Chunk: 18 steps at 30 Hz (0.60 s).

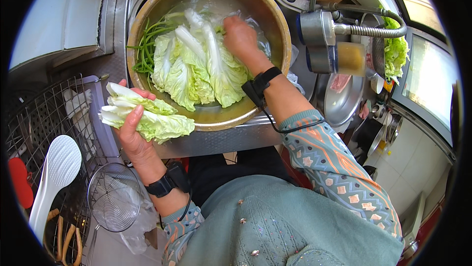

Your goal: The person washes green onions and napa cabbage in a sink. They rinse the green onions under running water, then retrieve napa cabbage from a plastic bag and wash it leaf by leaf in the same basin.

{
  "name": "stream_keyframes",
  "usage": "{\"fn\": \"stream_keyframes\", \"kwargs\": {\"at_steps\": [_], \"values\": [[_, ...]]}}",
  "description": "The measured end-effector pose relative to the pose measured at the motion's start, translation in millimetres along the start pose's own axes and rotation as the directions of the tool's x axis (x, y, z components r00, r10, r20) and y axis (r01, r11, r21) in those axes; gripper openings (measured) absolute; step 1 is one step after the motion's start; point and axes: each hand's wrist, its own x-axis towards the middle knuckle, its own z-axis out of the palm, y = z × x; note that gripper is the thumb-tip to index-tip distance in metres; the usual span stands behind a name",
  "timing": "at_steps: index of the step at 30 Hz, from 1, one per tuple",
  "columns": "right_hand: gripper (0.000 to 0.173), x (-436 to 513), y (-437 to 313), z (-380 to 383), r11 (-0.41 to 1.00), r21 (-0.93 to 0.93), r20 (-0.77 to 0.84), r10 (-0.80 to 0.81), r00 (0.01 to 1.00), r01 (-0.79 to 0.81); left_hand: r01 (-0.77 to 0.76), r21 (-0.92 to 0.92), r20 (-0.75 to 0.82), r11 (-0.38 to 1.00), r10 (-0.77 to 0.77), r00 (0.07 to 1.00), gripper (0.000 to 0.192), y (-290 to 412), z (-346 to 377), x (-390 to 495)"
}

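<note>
My left hand (129, 133) grips a bunch of cabbage leaves (162, 116) just outside the near-left rim of a large gold-coloured metal basin (283, 41). Their white stems point left and the frilly pale green ends point right. Inside the basin, more napa cabbage leaves (190, 77) lie in water with their stems towards the far side. Green scallion-like stalks (145, 50) lean along the basin's left wall. My right hand (241, 39) is blurred over the far right of these leaves, fingers at the water; whether it holds anything is hidden.
The basin sits in a steel sink (221, 136). A faucet with a flexible metal hose (376, 31) reaches in from the right. Beyond it stands a steel bowl (341, 105) with raw meat (340, 82). At left are a wire rack (37, 118), white rice paddle (62, 162) and wire strainer (114, 197).
</note>
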Motion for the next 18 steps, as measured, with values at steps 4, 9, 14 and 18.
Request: {"fn": "stream_keyframes", "kwargs": {"at_steps": [4,9,14,18], "values": [[0.022,4,3,-7,0.996,0.067,0.048,0.063,0.997,-0.066,0.014,-0.005,0.01,1.0,-0.014,1.0,0.068,-1,4,5],[0.016,5,-2,-32,0.968,0.143,-0.07,0.216,0.974,-0.205,0.053,-0.014,-0.015,0.998,-0.054,0.998,0.06,-10,10,12],[0.015,-14,-15,-74,0.909,0.417,-0.211,0.075,0.975,0.021,0.098,-0.045,0.032,0.994,-0.097,0.995,0.053,-15,23,14],[0.014,-31,-39,-106,0.827,0.562,-0.169,0.099,0.981,0.013,0.105,-0.011,0.102,0.994,-0.104,0.989,0.048,-17,48,14]]}}
